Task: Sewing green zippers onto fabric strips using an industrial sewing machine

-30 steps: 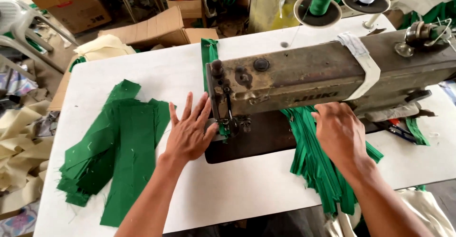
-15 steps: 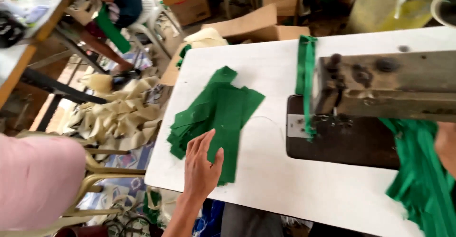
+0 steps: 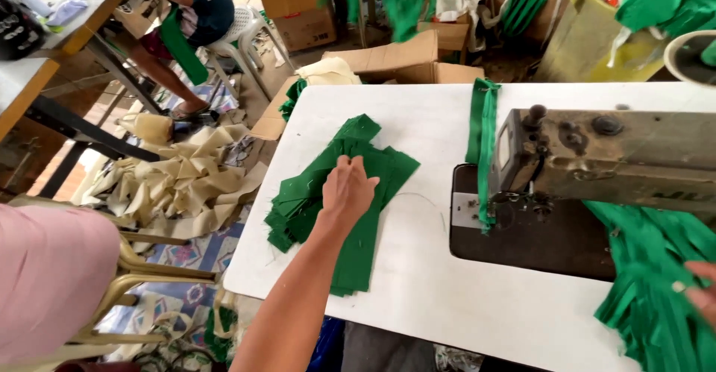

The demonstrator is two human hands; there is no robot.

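Observation:
My left hand (image 3: 347, 188) rests, fingers curled down, on a stack of green fabric pieces (image 3: 328, 193) at the left side of the white table (image 3: 425, 282). Whether it grips a piece is hard to tell. My right hand (image 3: 699, 291) shows only at the right edge, its fingers touching a pile of green fabric strips (image 3: 656, 282) that hangs off the table's front right. A grey sewing machine (image 3: 604, 159) stands between the two hands, with a green strip (image 3: 483, 133) draped beside its needle end.
Cream fabric scraps (image 3: 179, 182) lie on the floor to the left. Cardboard boxes (image 3: 403, 58) stand behind the table. A person sits on a white chair (image 3: 242, 36) at the back left. A pink-clothed person (image 3: 48, 275) is close at the left edge.
The view has swung left. My left hand left the sewing machine, crossed the table and now lies on the green stack. My right hand stays by the green strips.

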